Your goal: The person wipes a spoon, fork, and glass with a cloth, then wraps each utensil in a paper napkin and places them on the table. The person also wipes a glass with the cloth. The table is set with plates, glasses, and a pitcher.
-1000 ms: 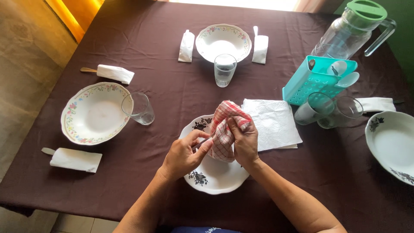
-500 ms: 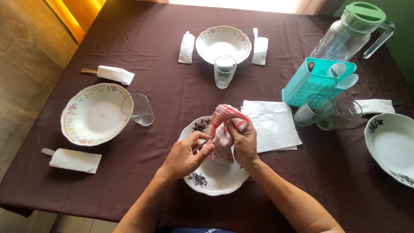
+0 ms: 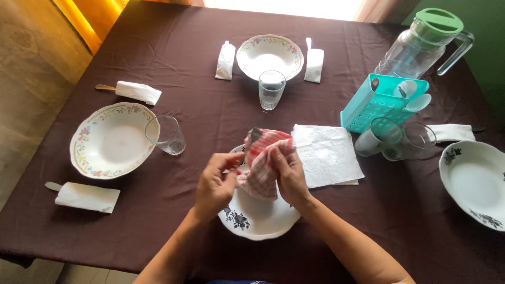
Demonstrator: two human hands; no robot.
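**Utensil tip now poking out of the cloth**

So compared with a second ago, the red-checked cloth (image 3: 261,163) has slid down a bit and a dark utensil tip (image 3: 255,134) now sticks out of its top fold. The left hand (image 3: 214,185) has also moved, its grip is clenched on the cloth's lower left edge, while the right hand (image 3: 287,173) is grasping the cloth from the right side. All of this sits above the white plate with dark flowers (image 3: 256,218) near the counter's front edge.

Counting stuff: four plates total, four drinking glasses, five folded napkins around the place settings, plus a flat napkin stack (image 3: 326,155) just right of the cloth.

Containers: the teal caddy (image 3: 368,108) holds a few spoons, can't tell exactly how many. The clear pitcher (image 3: 413,50) with the green lid looks clear inside. The glass (image 3: 271,89) by the far plate looks empty.
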